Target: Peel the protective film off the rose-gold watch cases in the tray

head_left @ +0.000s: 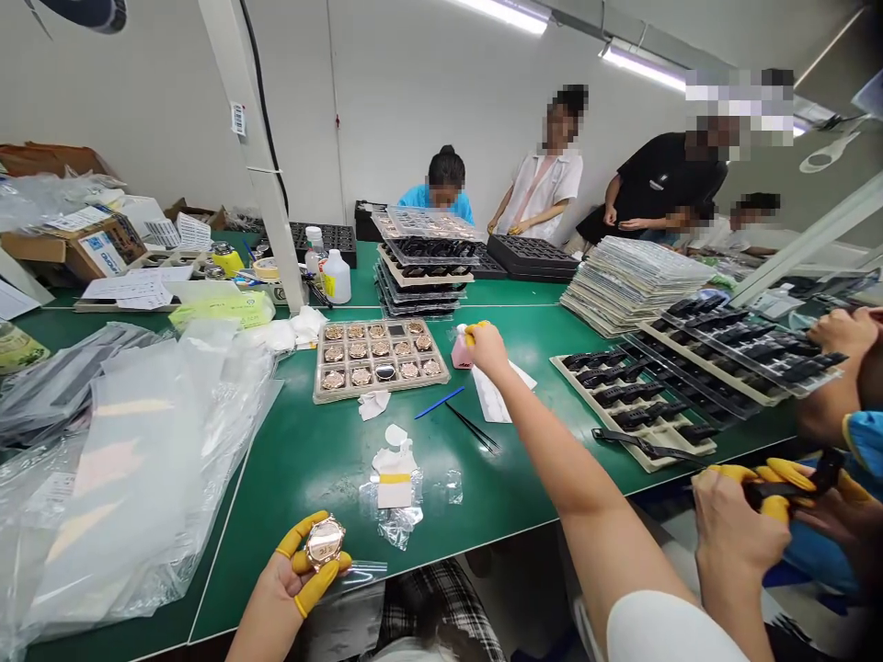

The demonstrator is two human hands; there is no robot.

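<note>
Left hand [293, 575] clamped on round rose-gold metal watch case [324, 542], over green counter's [296, 450] near edge; markings on case illegible. Right hand [489, 349] at top of small pink bottle [461, 353], toward counter's far edge; cannot tell whether gripped. Bottle lettering unreadable.

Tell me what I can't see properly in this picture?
Head view: far side of the watch case in the left hand's grip, turned away.
Head view: lettering on the pink bottle at the right hand's grip, too small to read.
Head view: most contents of the lower stacked trays, hidden by trays above.
Head view: the blue-sleeved co-worker, cut off by the right edge.
</note>
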